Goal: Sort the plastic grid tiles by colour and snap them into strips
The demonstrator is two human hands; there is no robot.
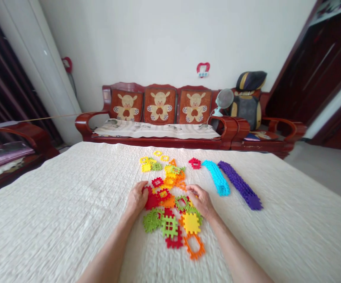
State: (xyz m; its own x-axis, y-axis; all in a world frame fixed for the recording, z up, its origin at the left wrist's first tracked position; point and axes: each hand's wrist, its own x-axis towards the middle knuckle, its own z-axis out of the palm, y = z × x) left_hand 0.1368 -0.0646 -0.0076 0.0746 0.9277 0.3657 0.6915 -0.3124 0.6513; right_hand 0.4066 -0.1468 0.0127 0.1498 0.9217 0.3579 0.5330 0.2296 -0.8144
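Observation:
My left hand [138, 198] is at the left side of a pile of interlocking plastic blocks, with curved fingers on the edge of a red square block [152, 199]. At the pile's right side is my right hand [201, 201], its fingers bent and slightly apart. No block shows clearly between them. A green window-shaped block [182, 203] lies just beside its thumb. Closer to me are another green block [169, 226], a yellow block [191, 223] and an orange frame block [194, 246]. Several yellow and orange pieces [170, 182] overlap beyond my hands.
Right of the pile lie a light blue row of joined blocks [217, 177] and a purple one [240, 184], with a small red piece [195, 163] nearby. The quilted cream cover [70, 220] spreads underneath. Beyond it stand a wooden sofa [155, 142] and a fan [225, 98].

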